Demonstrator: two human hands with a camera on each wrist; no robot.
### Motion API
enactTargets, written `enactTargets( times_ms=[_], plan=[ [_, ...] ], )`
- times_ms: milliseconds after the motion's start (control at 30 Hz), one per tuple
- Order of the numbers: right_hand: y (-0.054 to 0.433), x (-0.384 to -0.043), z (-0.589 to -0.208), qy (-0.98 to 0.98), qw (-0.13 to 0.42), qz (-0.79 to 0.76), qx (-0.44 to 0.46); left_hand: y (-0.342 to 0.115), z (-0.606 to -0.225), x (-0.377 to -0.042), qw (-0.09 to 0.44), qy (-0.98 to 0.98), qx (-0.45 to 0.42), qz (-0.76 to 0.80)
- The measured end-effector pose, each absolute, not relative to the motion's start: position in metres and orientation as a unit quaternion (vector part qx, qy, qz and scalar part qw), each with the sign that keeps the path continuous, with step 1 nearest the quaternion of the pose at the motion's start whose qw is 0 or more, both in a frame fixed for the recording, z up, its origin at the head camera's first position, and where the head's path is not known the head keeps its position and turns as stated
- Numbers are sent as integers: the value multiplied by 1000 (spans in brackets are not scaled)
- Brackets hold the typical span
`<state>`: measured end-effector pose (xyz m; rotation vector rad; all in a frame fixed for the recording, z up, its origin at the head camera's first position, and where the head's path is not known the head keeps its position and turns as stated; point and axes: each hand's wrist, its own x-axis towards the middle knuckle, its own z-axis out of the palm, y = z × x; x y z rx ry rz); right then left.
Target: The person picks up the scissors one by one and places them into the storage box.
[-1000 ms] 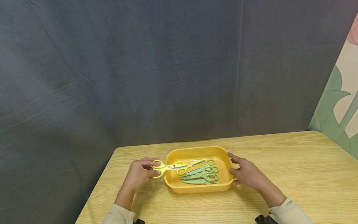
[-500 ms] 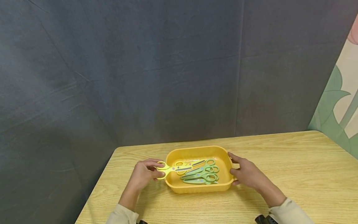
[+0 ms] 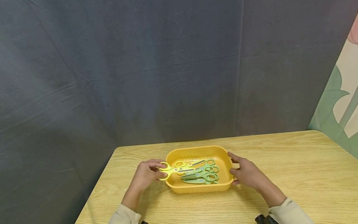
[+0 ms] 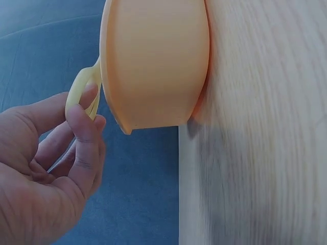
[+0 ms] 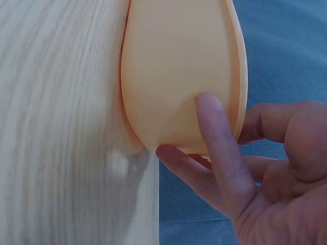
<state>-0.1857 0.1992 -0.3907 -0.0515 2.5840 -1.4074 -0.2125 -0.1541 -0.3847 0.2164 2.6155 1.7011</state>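
My left hand [image 3: 146,176] pinches yellow scissors [image 3: 174,170] by the finger loops at the left rim of a yellow plastic tub [image 3: 195,189]. Their blades point right, over the tub's inside. In the left wrist view, thumb and fingers close on a yellow loop [image 4: 76,89] beside the tub wall [image 4: 156,66]. Several green scissors [image 3: 199,180] lie in the tub, loops to the right. Behind them lie other yellow scissors [image 3: 193,163], partly covered. My right hand [image 3: 247,174] grips the tub's right end; in the right wrist view its fingers [image 5: 219,143] press the outer wall and reach the rim.
The tub stands on a light wood-grain table [image 3: 285,161]. A dark grey cloth [image 3: 179,77] hangs behind the table and along its left side. At the right is a wall painted with green leaves [image 3: 332,109].
My left hand has moved a little to the right with the yellow scissors, bringing their blades further over the tub. The right hand and the tub stay in place.
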Motion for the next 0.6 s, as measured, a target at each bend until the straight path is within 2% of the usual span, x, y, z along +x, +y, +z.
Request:
enactTargets(
  times_ms=[600],
  plan=[
    [200, -186, -391, 870, 99, -483, -18, -145, -387, -210, 14, 857, 88, 507]
  ],
)
